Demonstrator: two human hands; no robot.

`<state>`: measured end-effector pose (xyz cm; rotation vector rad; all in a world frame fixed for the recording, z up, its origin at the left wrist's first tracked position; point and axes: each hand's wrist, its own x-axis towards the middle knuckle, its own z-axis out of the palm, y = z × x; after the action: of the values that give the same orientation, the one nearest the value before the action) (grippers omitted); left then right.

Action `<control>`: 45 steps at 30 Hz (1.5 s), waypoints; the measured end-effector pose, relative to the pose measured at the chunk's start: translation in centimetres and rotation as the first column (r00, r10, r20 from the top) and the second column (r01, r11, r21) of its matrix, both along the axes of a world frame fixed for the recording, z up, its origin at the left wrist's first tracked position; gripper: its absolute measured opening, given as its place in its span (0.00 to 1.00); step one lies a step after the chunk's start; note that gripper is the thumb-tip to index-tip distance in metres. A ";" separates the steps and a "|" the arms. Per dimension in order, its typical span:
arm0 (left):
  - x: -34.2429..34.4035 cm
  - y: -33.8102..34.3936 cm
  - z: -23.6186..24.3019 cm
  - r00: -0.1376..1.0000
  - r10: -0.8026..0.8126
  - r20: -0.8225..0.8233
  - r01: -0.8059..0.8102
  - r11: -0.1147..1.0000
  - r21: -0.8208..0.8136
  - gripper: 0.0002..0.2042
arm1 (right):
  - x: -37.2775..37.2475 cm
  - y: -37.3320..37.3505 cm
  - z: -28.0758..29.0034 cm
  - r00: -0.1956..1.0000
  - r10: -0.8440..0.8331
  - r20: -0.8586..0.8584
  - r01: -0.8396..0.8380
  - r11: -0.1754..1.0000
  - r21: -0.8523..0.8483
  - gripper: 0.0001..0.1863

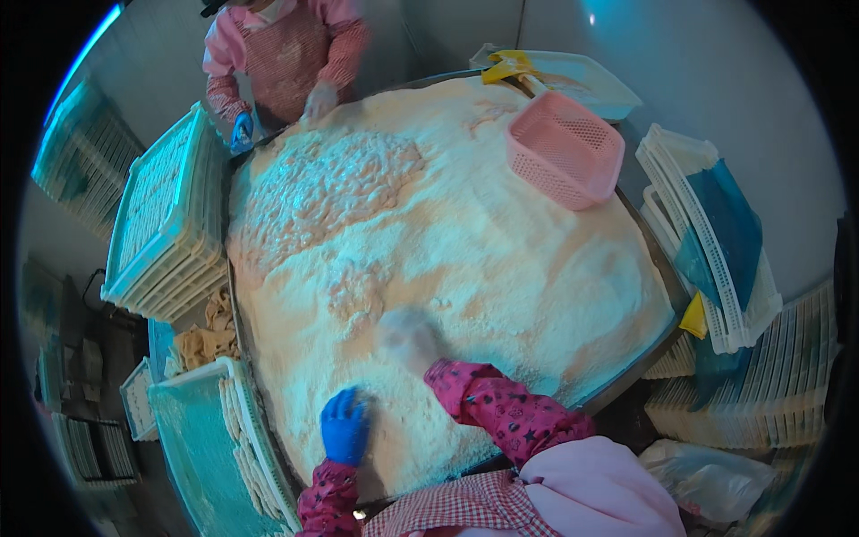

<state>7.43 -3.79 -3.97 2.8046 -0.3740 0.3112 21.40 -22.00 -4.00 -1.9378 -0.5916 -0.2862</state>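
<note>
A broad bed of pale powder (573,268) covers the large table, with lumpy pale pieces (322,183) in its upper left and a smaller cluster (353,291) near the middle. My left hand (345,428), in a blue glove, rests on the powder at the near left, fingers slightly bent and nothing visible in them. My right hand (407,340), in a whitish glove and motion-blurred, is on or just over the powder below that cluster; its fingers and anything under them are too smeared to make out.
A co-worker (282,63) stands across the table. A pink basket (564,148) sits at far right, near a white tray (595,85). Stacked crates (161,233) and a teal tray (201,452) line the left; white racks (716,242) and a plastic bag (702,479) are right.
</note>
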 end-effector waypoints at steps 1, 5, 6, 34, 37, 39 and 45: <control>-0.4 0.9 0.2 0.998 0.052 0.021 -0.053 0.999 0.015 0.13 | -1.7 0.5 -0.6 0.988 0.154 -0.031 -0.157 0.981 -0.117 0.10; -2.7 3.6 -2.1 0.961 0.250 0.118 -0.224 0.954 -0.198 0.13 | -4.6 -1.1 -3.1 0.768 0.623 -0.148 -0.634 0.772 -0.039 0.09; -3.5 4.0 -2.8 0.935 0.326 0.139 -0.285 0.925 -0.252 0.14 | -4.2 -2.0 -2.1 0.864 0.477 -0.159 -0.492 0.868 -0.070 0.08; 5.0 -0.3 -2.5 0.908 0.415 0.058 -0.295 0.732 -0.614 0.24 | 0.5 -10.2 3.3 0.756 0.117 -0.644 -0.300 0.936 -0.182 0.16; 3.4 -0.1 -2.2 0.899 0.436 0.046 -0.347 0.773 -0.532 0.28 | 0.1 -9.6 2.1 0.975 -0.056 -0.214 -0.028 0.929 -0.369 0.22; 3.1 -1.6 -1.0 0.950 0.309 0.041 -0.270 0.882 -0.387 0.30 | -1.4 -6.0 2.0 0.999 -0.016 0.043 0.033 0.907 -0.420 0.22; 0.5 -0.3 -0.1 0.950 0.312 -0.010 -0.282 0.843 -0.457 0.32 | -3.9 -5.5 1.5 0.987 0.085 -0.139 -0.100 0.989 -0.110 0.25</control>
<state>7.95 -4.05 -4.09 2.3800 0.1212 0.4880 17.54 -27.45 -2.49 -2.0165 -0.6187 -0.0626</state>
